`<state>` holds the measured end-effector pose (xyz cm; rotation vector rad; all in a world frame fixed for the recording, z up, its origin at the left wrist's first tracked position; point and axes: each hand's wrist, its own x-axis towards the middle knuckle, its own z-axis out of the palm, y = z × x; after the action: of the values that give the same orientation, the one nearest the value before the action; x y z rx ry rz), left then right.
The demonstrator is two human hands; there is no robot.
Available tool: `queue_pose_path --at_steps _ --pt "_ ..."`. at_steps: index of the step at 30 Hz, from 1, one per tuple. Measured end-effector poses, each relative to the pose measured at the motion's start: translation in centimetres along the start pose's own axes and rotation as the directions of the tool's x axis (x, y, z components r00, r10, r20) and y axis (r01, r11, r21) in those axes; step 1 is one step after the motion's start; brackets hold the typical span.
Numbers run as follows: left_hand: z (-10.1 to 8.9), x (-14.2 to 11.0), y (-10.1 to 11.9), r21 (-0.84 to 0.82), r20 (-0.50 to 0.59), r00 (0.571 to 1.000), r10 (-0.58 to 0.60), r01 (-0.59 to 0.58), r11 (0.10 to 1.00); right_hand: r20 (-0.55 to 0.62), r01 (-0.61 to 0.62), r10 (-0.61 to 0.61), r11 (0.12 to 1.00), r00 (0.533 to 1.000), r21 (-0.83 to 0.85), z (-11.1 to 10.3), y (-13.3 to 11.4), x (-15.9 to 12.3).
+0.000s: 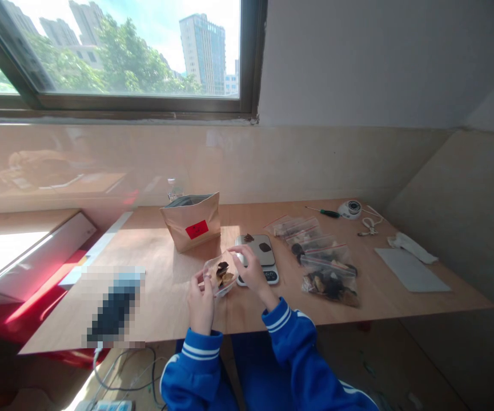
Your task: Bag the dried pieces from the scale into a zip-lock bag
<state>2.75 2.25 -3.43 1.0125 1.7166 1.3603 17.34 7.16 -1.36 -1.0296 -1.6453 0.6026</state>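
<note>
My left hand (pixel 201 297) grips the lower left side of a small clear plastic bag (pixel 232 269). Dried brown pieces (pixel 223 277), possibly mushrooms or fungus, show inside it. At the bag's upper right edge, my right hand (pixel 249 268) pinches the plastic with thumb and forefinger. Just behind that hand lies a kitchen scale (pixel 257 257), partly covered by it. On its plate rest a dark flat piece (pixel 265 247) and a brown curled piece (pixel 249 237). A brown paper pouch (pixel 193 225) with a red label stands upright, open at the top, behind my left hand.
Several filled zip bags (pixel 330 285) lie in a row right of the scale. Farther right are a screwdriver (pixel 329 213), a small white camera (pixel 350 209), a cable (pixel 370 226), and a white sheet (pixel 413 271). A blurred dark object (pixel 116 308) lies at left.
</note>
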Motion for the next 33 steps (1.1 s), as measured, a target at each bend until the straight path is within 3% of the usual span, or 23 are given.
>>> queue_pose_path --at_steps 3,5,10,15,18,20,23,25,26,28,31,33 --pt "0.0 0.0 -0.1 0.011 0.014 1.0 -0.011 0.011 1.0 -0.183 -0.11 0.056 0.947 0.981 -0.301 -1.5 3.4 0.5" --pt "0.0 -0.1 0.0 0.018 0.019 1.0 -0.008 0.008 1.0 -0.222 -0.19 0.099 0.878 0.97 -0.439 -2.6 5.8 0.8" --pt "-0.2 -0.4 0.3 0.016 0.055 0.998 -0.014 0.013 1.0 -0.197 -0.23 0.15 0.84 0.969 -0.492 -4.8 9.0 1.3" --pt "-0.4 -0.6 0.4 0.084 0.072 0.997 0.006 -0.012 0.996 -0.194 -0.212 0.138 0.871 0.971 -0.444 -5.6 8.1 1.1" --pt "-0.4 -0.7 0.4 0.127 0.076 0.997 0.012 -0.022 0.992 -0.144 -0.141 0.099 0.938 0.985 -0.316 -4.9 5.4 1.1" --pt "-0.4 -0.7 0.5 0.151 0.077 0.997 0.02 -0.031 0.988 -0.117 -0.114 0.098 0.984 0.988 -0.137 -3.9 2.9 1.2" --pt "-0.4 -0.8 0.6 0.172 0.086 0.995 0.042 -0.056 0.984 0.047 -0.11 0.103 0.979 0.994 0.17 -2.4 -0.7 1.6" --pt "-0.4 -0.8 0.7 0.149 0.096 0.994 0.046 -0.06 0.987 0.186 -0.121 0.077 0.963 0.98 0.241 -1.9 -1.7 1.9" --pt "-0.4 -0.9 0.8 0.131 0.103 0.994 0.042 -0.056 0.99 0.211 -0.121 0.072 0.966 0.975 0.228 -1.8 -1.7 2.1" --pt "-0.5 -0.9 0.8 0.096 0.118 0.993 0.029 -0.04 0.995 0.148 -0.109 0.088 0.985 0.985 0.135 -1.9 -0.5 2.5" --pt "-0.6 -0.9 0.8 0.086 0.123 0.992 0.016 -0.027 0.996 -0.012 -0.088 0.087 0.988 0.996 -0.128 -2.4 2.7 3.4" --pt "-0.6 -0.9 0.7 0.101 0.12 0.993 0.018 -0.03 0.994 -0.009 -0.067 0.068 0.939 0.998 -0.337 -2.6 4.9 4.1"
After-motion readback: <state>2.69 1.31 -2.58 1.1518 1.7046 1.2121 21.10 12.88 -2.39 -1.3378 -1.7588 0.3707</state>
